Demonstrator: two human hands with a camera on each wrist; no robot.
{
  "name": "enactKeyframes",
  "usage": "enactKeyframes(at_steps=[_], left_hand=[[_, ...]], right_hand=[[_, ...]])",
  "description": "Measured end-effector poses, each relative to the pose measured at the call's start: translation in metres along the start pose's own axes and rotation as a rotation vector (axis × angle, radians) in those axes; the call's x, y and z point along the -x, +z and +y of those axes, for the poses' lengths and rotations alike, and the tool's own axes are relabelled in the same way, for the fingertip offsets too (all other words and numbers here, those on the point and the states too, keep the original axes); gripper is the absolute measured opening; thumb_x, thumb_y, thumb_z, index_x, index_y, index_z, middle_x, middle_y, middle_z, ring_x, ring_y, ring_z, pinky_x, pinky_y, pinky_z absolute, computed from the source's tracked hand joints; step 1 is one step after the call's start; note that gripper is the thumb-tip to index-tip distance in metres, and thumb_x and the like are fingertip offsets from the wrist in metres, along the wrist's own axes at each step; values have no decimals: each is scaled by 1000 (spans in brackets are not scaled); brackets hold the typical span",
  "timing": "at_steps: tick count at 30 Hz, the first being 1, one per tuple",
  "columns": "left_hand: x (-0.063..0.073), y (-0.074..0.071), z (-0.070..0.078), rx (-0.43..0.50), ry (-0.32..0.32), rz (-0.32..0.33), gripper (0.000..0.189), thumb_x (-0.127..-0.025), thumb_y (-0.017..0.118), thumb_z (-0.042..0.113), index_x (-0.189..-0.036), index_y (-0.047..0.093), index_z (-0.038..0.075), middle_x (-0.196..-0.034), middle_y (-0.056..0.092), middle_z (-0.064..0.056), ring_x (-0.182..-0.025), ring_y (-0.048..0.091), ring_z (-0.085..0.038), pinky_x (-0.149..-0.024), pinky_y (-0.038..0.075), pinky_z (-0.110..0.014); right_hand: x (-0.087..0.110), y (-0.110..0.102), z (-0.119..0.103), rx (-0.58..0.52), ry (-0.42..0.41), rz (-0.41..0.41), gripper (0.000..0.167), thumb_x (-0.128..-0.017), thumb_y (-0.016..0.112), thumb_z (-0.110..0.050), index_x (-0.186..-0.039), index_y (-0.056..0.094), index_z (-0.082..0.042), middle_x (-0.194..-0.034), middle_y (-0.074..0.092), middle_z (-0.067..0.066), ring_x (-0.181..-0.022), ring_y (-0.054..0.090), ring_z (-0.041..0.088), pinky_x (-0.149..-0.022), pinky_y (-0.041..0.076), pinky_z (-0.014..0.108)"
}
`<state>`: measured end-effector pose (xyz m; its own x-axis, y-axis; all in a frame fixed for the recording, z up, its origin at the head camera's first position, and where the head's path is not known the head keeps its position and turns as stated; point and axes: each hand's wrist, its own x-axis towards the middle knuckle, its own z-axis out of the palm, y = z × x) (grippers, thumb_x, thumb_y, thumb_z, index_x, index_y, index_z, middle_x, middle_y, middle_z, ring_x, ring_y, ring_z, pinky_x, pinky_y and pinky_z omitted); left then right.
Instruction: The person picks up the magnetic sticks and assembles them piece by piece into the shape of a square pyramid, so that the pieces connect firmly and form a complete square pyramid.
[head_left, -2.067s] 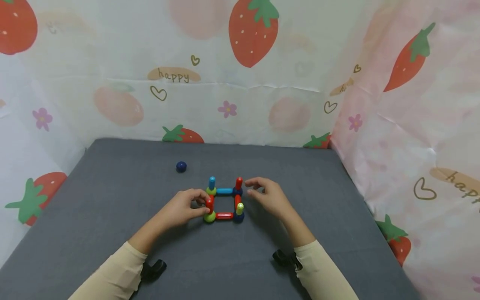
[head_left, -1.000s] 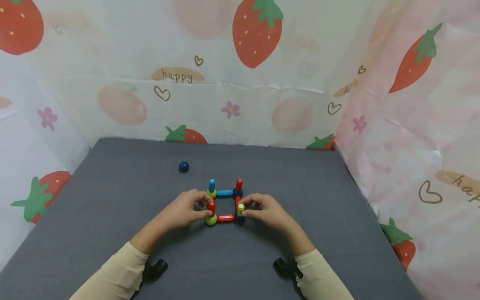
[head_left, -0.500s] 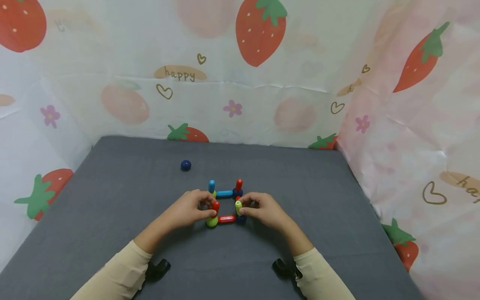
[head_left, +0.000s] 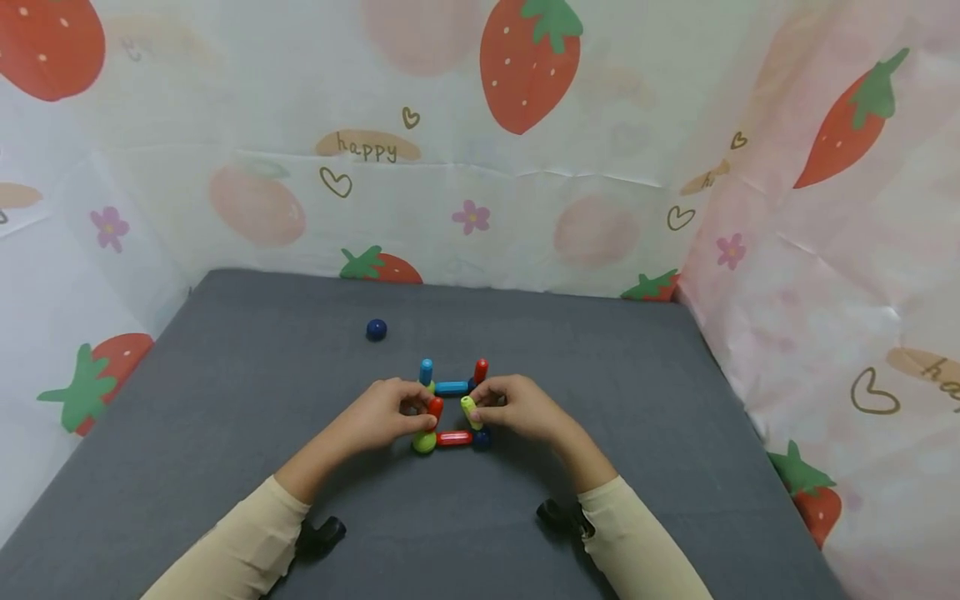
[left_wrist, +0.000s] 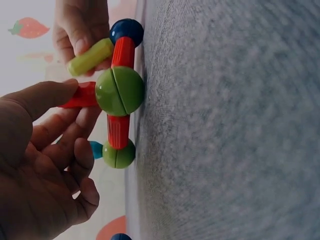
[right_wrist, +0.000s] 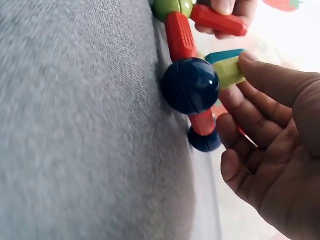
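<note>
A square of magnetic sticks and balls lies on the grey cloth. My left hand (head_left: 382, 414) pinches an upright red stick (head_left: 436, 407) on the near-left green ball (head_left: 423, 442). Between thumb and fingers my right hand (head_left: 525, 408) holds a yellow-green stick (head_left: 468, 408), tilted left over the near-right dark blue ball (right_wrist: 190, 86). A red stick (head_left: 454, 438) joins these two balls. Along the far side runs a blue stick (head_left: 452, 388). Another blue stick (head_left: 426, 372) and another red stick (head_left: 482, 370) stand at the far corners. Both hands partly hide the square's sides.
A loose dark blue ball (head_left: 377, 330) sits on the grey cloth (head_left: 600, 358), beyond the square to the left. Strawberry-printed sheets (head_left: 420, 200) rise behind the table and at both sides. Black wrist mounts (head_left: 321, 537) stick out below the sleeves.
My right hand has come from beside the far-right corner to the yellow-green stick and pinched it. That stick has gone from upright to leaning left. My left hand still holds its red stick.
</note>
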<state>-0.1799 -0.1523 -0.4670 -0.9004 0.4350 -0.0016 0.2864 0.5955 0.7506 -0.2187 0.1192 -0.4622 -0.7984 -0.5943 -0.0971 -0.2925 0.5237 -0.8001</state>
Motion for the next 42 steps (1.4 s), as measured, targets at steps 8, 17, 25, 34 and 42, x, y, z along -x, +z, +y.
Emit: enactKeyframes(at_steps=[8,17,25,34,42], left_hand=[[-2,4,1,4,-19,-9,15,-96,74,29,-108,76,19,-92,71,10,-76,60,-12,-69,51,-30],[-10,5,2,4,-30,-31,16,-97,73,28,-107,78,17,-87,73,12,-73,62,-11,-68,51,-30],[-13,5,3,-21,-19,-53,19,-98,72,26,-110,77,13,-89,73,10,-74,63,-9,-71,54,-31],[-15,4,1,-20,-19,-69,16,-98,71,25,-107,76,13,-85,72,9,-71,61,-10,-67,52,-31],[-19,2,-2,-8,-4,-71,20,-98,71,26,-112,76,12,-90,74,8,-75,63,-10,-71,53,-31]], right_hand=[[-3,7,1,-16,4,2,17,-96,74,-29,-110,75,-18,-98,71,-4,-90,65,15,-78,54,34],[-3,4,-3,-13,16,23,17,-96,75,-28,-108,76,-17,-96,71,-3,-88,66,14,-76,54,33],[-3,6,-2,-36,34,19,18,-96,75,-28,-109,75,-17,-97,72,-3,-89,66,14,-78,55,32],[-4,6,-2,-41,29,21,19,-95,75,-30,-111,75,-18,-98,73,-3,-90,67,14,-80,55,33],[-3,2,0,-20,43,26,21,-96,74,-31,-114,74,-19,-100,72,-4,-92,67,13,-79,55,33]])
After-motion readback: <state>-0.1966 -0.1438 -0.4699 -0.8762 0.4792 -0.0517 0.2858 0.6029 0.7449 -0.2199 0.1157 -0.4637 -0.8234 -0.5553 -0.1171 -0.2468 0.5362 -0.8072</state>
